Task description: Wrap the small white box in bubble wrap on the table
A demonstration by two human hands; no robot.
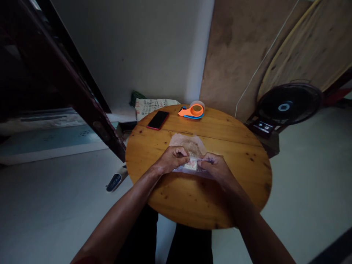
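A sheet of clear, wrinkled plastic wrap (184,139) lies near the middle of the round wooden table (233,146). On its near part sits a small, shiny, pale item (191,164), partly under the plastic; its kind I cannot make out. My left hand (173,160) pinches the wrap at the item's left side, thumb and forefinger together. From the right, my right hand (216,165) is closed on another bit of the plastic, close to the left fingertips. The fingers of both hands partly cover the wrap.
An orange and blue tape dispenser (192,110) stands at the table's far edge. Left of it lies a dark phone (158,120) with a red rim. A round black fan (284,106) is beyond the table at right, and a printed sack (154,106) lies behind it.
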